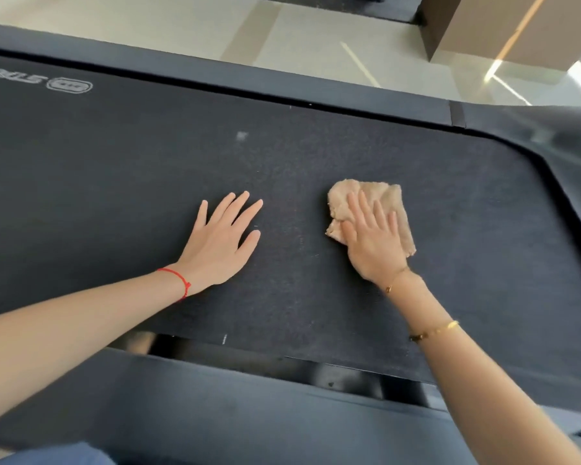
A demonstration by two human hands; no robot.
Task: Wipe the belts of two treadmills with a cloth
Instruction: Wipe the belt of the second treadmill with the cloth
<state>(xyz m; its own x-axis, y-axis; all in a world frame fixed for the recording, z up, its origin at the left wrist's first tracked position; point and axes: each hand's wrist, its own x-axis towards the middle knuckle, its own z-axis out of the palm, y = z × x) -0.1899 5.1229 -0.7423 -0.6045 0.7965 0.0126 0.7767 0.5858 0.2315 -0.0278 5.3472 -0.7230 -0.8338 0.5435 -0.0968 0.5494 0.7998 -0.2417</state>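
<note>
The treadmill belt (148, 162) fills most of what I see, a dark, speckled surface running from my left to my right, with a pale logo (69, 86) printed near its far left edge. A smooth dark side rail (215, 70) borders the belt along the far edge, and another rail (249, 414) lies along the near edge, just under my forearms. At the right end the belt disappears under a curved dark cover (567, 169). Beyond the far rail lies a light tiled floor (299, 38) with streaks of sunlight on it.

My left hand (220, 241) lies flat on the belt near its middle, palm down, fingers straight and spread wide, holding nothing. A thin red string bracelet (178, 280) circles that wrist.

My right hand (374, 241) presses down on the cloth (359, 196), fingers straight and slightly fanned across its top; this grip is flat and wide, pushing rather than pinching. The cloth is a tan, crumpled, fuzzy rag lying on the belt to the right of centre, closer to the covered right end than to the logo. It pokes out past my fingertips towards the far edge and on both sides of my palm. Gold bracelets (433, 330) sit on my right wrist and forearm.

A small pale smudge (241, 135) marks the belt between the hands and the far rail.
</note>
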